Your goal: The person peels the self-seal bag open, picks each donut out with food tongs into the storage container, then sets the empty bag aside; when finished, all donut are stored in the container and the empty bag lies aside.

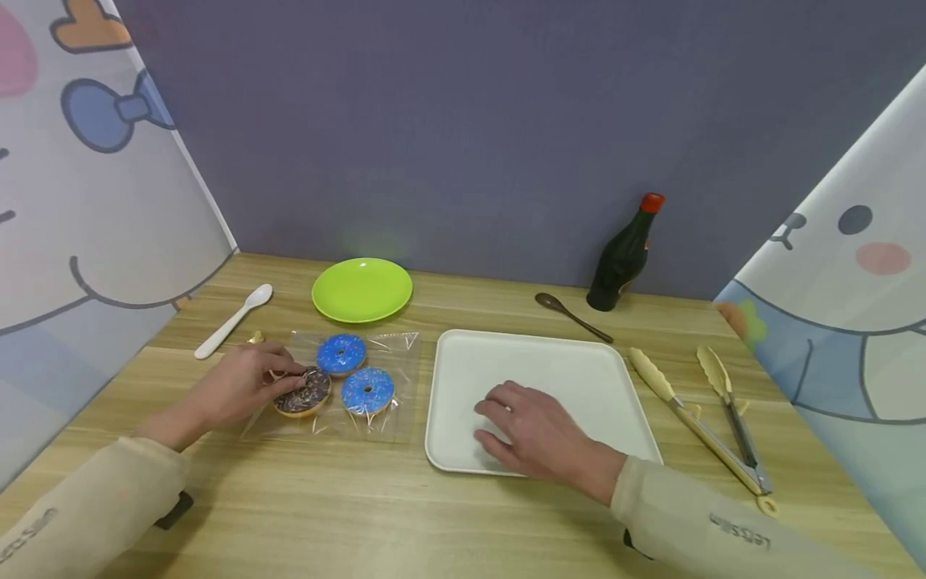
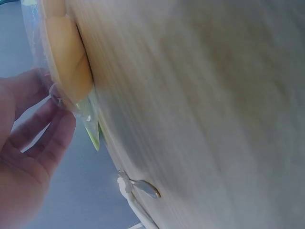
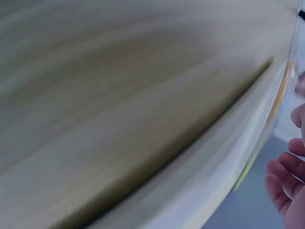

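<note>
A clear plastic bag lies on the table with three donuts inside. One is a chocolate donut with sprinkles; the others are a blue donut at the back and a second blue donut on the right. At the chocolate donut, my left hand pinches the bag's film between thumb and fingers, as the left wrist view shows. My right hand is over the white tray, its fingers loosely bent and holding nothing. Whether it touches the tray, I cannot tell.
Behind the bag is a green plate, with a white spoon to its left. A small gold object is partly hidden by my left hand. Further right are a brown spoon, a dark bottle and spread tongs.
</note>
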The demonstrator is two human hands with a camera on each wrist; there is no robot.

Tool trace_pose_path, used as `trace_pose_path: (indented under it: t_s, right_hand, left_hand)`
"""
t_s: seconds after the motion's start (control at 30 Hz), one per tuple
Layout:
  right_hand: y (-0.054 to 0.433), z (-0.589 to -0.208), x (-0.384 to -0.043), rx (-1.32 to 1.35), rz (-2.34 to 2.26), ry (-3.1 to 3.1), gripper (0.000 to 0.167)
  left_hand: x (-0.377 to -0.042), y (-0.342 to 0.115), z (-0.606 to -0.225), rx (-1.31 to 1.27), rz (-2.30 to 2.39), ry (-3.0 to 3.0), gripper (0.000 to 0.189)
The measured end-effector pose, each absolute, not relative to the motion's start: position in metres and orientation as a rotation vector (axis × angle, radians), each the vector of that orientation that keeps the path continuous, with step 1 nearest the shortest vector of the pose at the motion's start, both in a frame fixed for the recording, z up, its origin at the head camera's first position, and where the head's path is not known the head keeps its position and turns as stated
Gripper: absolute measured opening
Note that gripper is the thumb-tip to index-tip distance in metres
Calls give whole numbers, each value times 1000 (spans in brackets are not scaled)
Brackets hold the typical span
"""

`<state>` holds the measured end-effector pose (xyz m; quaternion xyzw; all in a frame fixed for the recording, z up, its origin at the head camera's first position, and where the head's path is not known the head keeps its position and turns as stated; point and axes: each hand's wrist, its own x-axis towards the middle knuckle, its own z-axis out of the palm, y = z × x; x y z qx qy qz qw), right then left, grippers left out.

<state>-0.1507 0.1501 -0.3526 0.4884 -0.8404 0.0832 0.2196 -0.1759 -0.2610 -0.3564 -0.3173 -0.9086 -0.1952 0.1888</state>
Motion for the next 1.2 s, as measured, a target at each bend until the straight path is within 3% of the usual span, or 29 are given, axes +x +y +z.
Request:
trace_pose_path:
  t_s: [0.2,0.43,0.97,1.2]
  right_hand:
    - [91,-357,-144,1449,223,-2281,18]
    - [57,-361,-142,1403,129,-2324,13]
    - [44,-368,-142,1365,130,-2335,15]
    - [45,-372,-144,1288,330,-2446,15]
  left_hand:
    - [-175,-260,-354,-881,-574,-2558,13]
    - [-176,-257,-354,-844,-571,-2600,11]
    - [-172,-259,-352,-798,-584,-2635,10]
    - [-173,-258,-352,-801,-578,-2643,11]
